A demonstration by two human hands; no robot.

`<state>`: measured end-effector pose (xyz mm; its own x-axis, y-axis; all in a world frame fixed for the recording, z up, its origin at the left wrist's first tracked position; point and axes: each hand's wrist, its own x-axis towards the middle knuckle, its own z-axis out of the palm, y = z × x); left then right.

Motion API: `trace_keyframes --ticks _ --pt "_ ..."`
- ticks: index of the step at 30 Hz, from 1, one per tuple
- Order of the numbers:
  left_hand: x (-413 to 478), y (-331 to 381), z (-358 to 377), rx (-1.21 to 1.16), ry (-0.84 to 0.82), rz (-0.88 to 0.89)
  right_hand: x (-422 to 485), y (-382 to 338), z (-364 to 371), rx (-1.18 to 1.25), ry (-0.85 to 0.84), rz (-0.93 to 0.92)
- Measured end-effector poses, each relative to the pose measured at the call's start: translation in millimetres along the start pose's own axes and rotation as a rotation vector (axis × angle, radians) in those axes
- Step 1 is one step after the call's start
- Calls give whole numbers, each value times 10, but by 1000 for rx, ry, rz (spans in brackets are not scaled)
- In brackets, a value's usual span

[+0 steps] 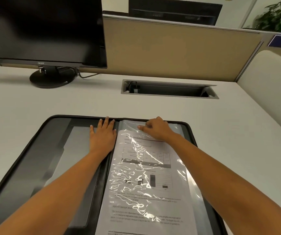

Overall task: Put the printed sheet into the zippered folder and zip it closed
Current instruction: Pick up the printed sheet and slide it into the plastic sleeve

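A black zippered folder (39, 143) lies open flat on the desk in front of me. The printed sheet (146, 200), with a table, bar chart and text, lies on the folder's right half under a shiny clear plastic sleeve (131, 126). My left hand (103, 134) rests flat, fingers spread, on the left half near the spine at the far edge. My right hand (156, 128) is at the top of the right half, fingers pinched on the upper edge of the plastic sleeve.
A black monitor (41, 29) on a round stand sits at the back left. A recessed cable tray (168, 89) is set in the desk beyond the folder. A beige partition (170, 48) closes the back; a plant (275, 16) stands far right.
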<state>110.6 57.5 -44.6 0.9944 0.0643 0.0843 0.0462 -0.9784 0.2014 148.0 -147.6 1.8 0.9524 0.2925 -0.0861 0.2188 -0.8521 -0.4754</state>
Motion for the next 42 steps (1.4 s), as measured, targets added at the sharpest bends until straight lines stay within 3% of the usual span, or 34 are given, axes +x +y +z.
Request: trace_keyframes --ticks 3,8,16,23,32,42 --pt "84 -22 7 -10 2 -9 64 14 -30 -98 21 -46" --pt "257 -73 -11 -2 13 -26 90 121 19 -153 236 -71" --pt "661 -148 -2 -15 -31 -45 -33 121 246 -12 234 -5" --pt "774 -203 -68 -146 -48 6 -83 232 385 -110 209 8" --pt "303 -386 -141 -139 -8 -69 -179 319 322 -167 208 86" --pt "-506 -816 -333 -88 -31 -251 -907 611 182 -132 221 230"
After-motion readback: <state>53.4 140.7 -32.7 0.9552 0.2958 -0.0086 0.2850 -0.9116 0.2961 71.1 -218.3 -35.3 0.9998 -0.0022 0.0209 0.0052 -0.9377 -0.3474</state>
